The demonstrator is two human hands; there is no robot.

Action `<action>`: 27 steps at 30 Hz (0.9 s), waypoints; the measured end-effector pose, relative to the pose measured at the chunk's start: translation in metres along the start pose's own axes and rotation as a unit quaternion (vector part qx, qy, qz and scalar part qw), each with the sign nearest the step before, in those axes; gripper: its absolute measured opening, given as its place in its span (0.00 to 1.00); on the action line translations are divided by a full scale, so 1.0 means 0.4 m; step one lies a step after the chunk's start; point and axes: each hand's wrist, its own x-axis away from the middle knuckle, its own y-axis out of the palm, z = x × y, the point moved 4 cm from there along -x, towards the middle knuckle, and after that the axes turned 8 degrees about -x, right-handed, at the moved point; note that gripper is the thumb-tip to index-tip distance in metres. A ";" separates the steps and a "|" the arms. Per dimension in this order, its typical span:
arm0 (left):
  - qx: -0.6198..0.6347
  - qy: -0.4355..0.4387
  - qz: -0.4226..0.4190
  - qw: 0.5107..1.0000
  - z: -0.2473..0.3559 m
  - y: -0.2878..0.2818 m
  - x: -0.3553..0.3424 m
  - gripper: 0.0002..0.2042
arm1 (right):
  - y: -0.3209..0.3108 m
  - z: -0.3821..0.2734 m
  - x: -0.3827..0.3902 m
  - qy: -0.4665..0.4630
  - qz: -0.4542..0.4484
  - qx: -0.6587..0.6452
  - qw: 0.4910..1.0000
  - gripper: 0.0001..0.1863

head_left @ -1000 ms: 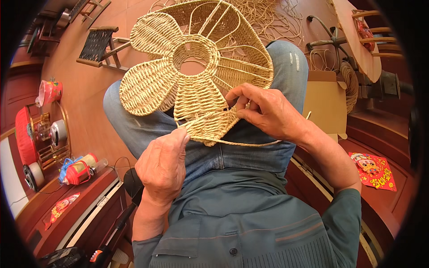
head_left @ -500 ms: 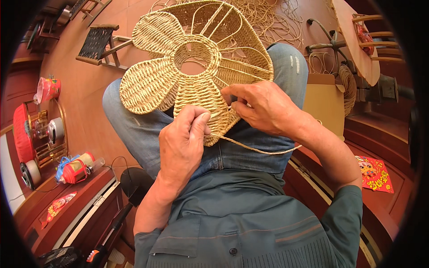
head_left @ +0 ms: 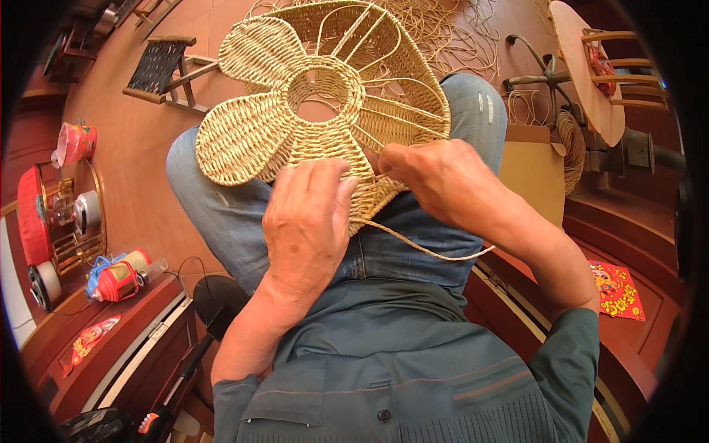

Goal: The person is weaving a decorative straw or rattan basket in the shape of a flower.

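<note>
A half-woven straw basket lies across my lap, with a round ring in the middle and flower petals around it. The petals at the left and bottom are filled with weave; those at the right are bare looped frames. My left hand is closed over the bottom petal, its fingers bent down onto the weave and the thumb alongside. My right hand is curled at that petal's right edge, fingertips tucked down and hidden. A loose straw cord trails from the petal's lower edge toward my right forearm.
Loose straw cord lies tangled on the floor beyond the basket. A low stool stands at the left. At the right are a cardboard box, a cord coil and a round wooden board. A red flask is at lower left.
My left hand has moved slightly up, its pinch changing to fingers bent over the petal. My right hand has turned, with its fingers curled in tighter at the petal's edge.
</note>
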 end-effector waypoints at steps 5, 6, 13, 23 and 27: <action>0.106 0.140 -0.060 0.983 0.034 0.018 -0.047 0.12 | -0.147 -0.090 0.071 -0.016 0.068 -0.177 0.982 0.06; 0.144 0.143 -0.068 0.977 0.038 0.015 -0.062 0.11 | -0.170 -0.097 0.071 -0.033 0.116 -0.294 0.948 0.07; 0.516 -0.063 -0.013 0.854 -0.016 -0.151 -0.060 0.17 | -0.044 -0.081 0.006 -0.025 0.020 -0.425 0.905 0.35; 0.306 -0.292 0.373 0.826 -0.580 -0.482 0.107 0.19 | -0.135 0.187 0.065 0.052 0.157 -0.564 0.809 0.19; 0.270 -0.352 0.233 0.865 -0.606 -0.389 0.189 0.16 | -0.128 0.256 0.103 0.057 0.151 -0.605 0.780 0.15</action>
